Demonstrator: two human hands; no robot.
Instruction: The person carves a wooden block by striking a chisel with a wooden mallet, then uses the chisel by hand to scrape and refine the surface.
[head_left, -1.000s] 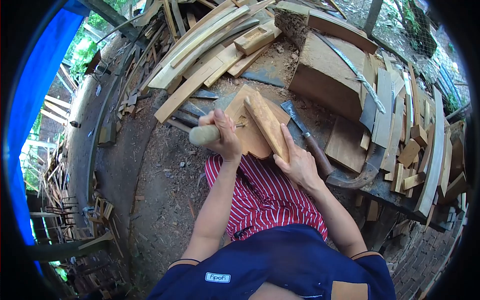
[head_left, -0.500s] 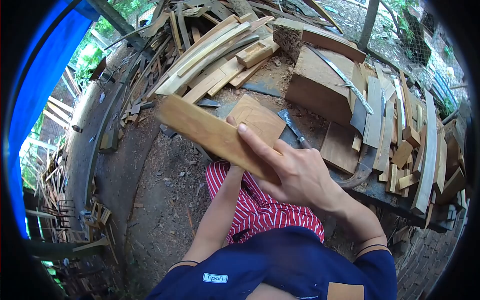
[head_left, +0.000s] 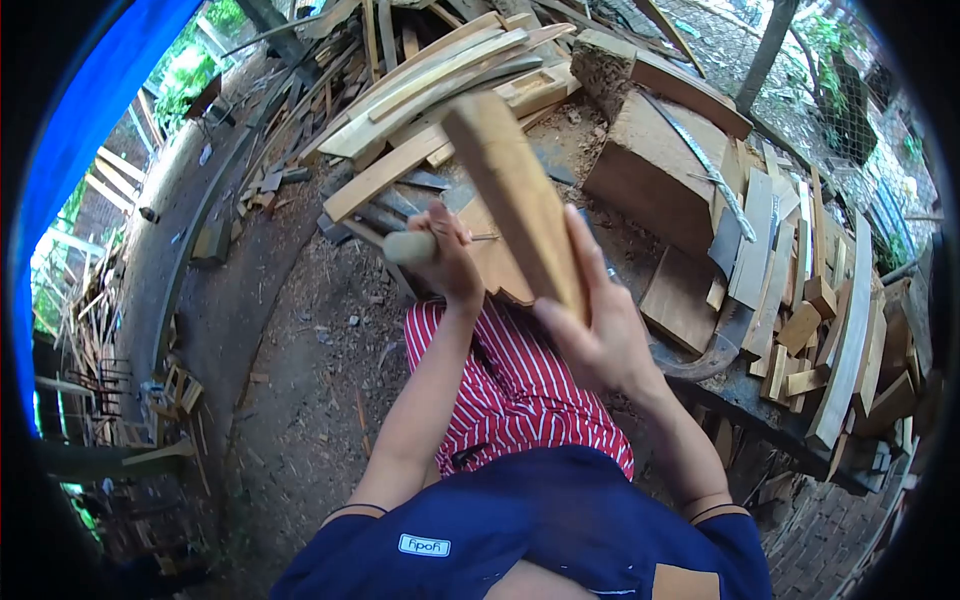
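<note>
One wooden bar [head_left: 520, 205], gripped in my right hand [head_left: 610, 335], hides part of one board [head_left: 492, 265]. My left hand [head_left: 452, 262] clenches one round-handled tool [head_left: 410, 248]. Beyond, to the right: one big block [head_left: 645, 185], one curved-handled saw [head_left: 712, 360], offcuts [head_left: 800, 328] too jumbled to count.

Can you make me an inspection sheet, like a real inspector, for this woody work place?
Surface: dark workbench, littered with wood bits.
Job's things: flat tan wooden board, thin metal tool with a pale rounded handle, long brown wooden block.
Clutter: curved pale wooden strips, big squared brown timber.
Hands: left hand grips the tool; right hand holds the block.
Cables: nothing seen.
Surroundings: blue sheet, wire-mesh fence.
</note>
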